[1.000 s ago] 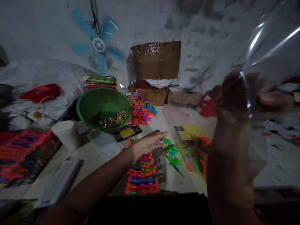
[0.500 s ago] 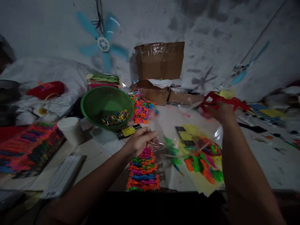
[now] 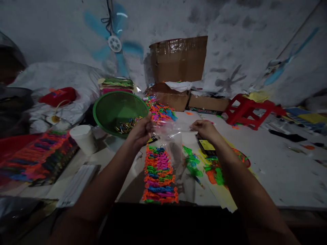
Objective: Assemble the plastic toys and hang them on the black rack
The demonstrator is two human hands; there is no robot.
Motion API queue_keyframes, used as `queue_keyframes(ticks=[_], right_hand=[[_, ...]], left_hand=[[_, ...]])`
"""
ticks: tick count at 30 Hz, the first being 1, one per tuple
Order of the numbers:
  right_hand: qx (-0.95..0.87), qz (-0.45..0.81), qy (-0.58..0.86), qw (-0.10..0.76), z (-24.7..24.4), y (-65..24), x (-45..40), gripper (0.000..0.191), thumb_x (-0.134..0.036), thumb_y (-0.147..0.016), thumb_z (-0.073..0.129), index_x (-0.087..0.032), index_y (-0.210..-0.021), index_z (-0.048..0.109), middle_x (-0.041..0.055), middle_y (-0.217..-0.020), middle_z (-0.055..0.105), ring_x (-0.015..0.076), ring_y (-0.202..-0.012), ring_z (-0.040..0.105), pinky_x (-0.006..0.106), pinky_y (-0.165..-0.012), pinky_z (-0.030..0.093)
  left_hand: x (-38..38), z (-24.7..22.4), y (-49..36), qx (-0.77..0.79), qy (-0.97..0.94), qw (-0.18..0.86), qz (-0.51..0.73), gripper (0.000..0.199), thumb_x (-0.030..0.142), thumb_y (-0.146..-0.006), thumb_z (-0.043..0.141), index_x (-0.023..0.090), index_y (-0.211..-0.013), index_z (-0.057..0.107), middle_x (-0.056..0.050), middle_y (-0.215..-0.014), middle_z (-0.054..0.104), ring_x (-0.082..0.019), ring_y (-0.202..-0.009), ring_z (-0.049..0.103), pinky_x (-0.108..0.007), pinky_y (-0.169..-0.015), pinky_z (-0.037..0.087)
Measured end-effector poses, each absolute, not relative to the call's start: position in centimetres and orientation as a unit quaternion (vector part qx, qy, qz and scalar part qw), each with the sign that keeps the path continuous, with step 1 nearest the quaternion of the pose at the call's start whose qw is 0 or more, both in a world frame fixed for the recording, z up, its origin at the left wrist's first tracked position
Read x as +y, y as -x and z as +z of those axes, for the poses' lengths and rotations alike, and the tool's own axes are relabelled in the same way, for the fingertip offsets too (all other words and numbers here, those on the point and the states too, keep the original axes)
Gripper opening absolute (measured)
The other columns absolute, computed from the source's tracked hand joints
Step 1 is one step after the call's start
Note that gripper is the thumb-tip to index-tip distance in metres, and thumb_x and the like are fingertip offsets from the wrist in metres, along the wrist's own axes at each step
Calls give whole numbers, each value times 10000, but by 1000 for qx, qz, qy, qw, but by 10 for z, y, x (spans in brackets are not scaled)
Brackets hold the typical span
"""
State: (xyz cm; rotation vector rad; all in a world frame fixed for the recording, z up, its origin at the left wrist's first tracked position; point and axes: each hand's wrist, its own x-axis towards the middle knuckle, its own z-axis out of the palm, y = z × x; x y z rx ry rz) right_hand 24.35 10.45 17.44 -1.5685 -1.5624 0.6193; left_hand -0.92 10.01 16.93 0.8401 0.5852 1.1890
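Note:
A sheet or bag of clear plastic [image 3: 170, 130] is stretched between my two hands above the table. My left hand [image 3: 141, 132] pinches its left end in front of the green basin. At the right end, the fingers of my right hand [image 3: 205, 130] are closed on the plastic. Below it lies a neat column of small orange, pink, green and blue plastic pieces [image 3: 160, 175]. Some green pieces [image 3: 192, 161] lie loose beside the column. Partly behind my right wrist is a black and yellow card [image 3: 206, 145], near a heap of orange and green pieces [image 3: 214, 173].
The green basin [image 3: 106, 114] holds small shiny cylinders. Behind it is a pile of bright pieces [image 3: 163, 113]. A white cup [image 3: 83, 139] and a packed colourful stack [image 3: 43, 154] stand left. A red stool [image 3: 251, 110] is at back right, and a cardboard box [image 3: 180, 61] behind.
My right hand has come back from the red stool to the middle. My left hand has risen slightly, and the clear plastic is now stretched between both. The view has shifted a little.

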Motion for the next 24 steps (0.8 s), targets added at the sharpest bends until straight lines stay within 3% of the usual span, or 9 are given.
queue_keyframes(ticks=[2,5,8,9,11,14,17,20,24], right_hand=[[-581,267,628,443,175,-243,114,162,-236,-653,647,-165,-616,506,-28,-543,607,24,-282,372,159,-302,269],[-514,358,556,546,186,-234,120,215,-242,-682,623,-196,-676,413,-44,-581,593,46,-340,450,128,-287,199],[-499,410,433,628,195,-223,119,244,-272,-701,608,-216,-714,371,-57,-638,562,98,-545,600,125,-353,320],[-508,402,398,649,194,-219,118,242,-294,-711,603,-220,-724,372,-61,-654,555,104,-599,613,149,-412,393],[-536,357,350,680,183,-212,117,235,-336,-719,603,-228,-749,396,-68,-667,540,98,-648,604,216,-563,482],[-571,259,354,694,143,-204,121,236,-345,-676,651,-219,-748,465,-68,-654,523,88,-657,565,254,-700,480],[-561,228,390,693,85,-198,129,230,-381,-689,628,-190,-665,502,-35,-677,551,104,-690,554,275,-750,460],[-545,266,415,679,32,-188,136,281,-457,-740,536,-184,-678,529,1,-716,588,134,-716,569,312,-747,462],[-576,269,423,646,-6,-175,136,285,-461,-751,499,-187,-699,560,35,-784,617,172,-785,585,328,-730,466]], left_hand=[[101,166,6,292,-473,657,510,382,345,-651,685,170,-540,364,108,-382,274,-21,-308,241,-166,-353,265],[111,154,3,387,-604,426,551,250,184,-578,714,167,-676,484,94,-462,366,-50,-404,352,-175,-439,292],[136,142,10,478,-603,221,598,124,143,-650,631,171,-669,512,46,-540,437,-102,-568,474,-202,-557,355],[144,138,14,493,-584,219,607,96,161,-692,592,169,-650,506,31,-558,453,-114,-598,494,-211,-572,370],[157,133,20,490,-525,312,622,118,206,-755,529,165,-649,495,14,-580,481,-123,-603,523,-220,-563,399],[164,123,26,389,-416,522,635,82,205,-755,531,164,-705,480,11,-643,542,-104,-588,556,-213,-543,443],[160,106,29,306,-348,616,637,185,135,-661,606,173,-685,427,44,-642,539,-58,-541,539,-168,-525,448],[158,78,32,317,-349,579,665,240,166,-614,637,187,-675,405,91,-549,452,-25,-408,419,-134,-426,371],[162,35,37,436,-444,393,677,188,304,-691,560,170,-603,462,78,-489,387,-46,-409,356,-162,-405,302]])
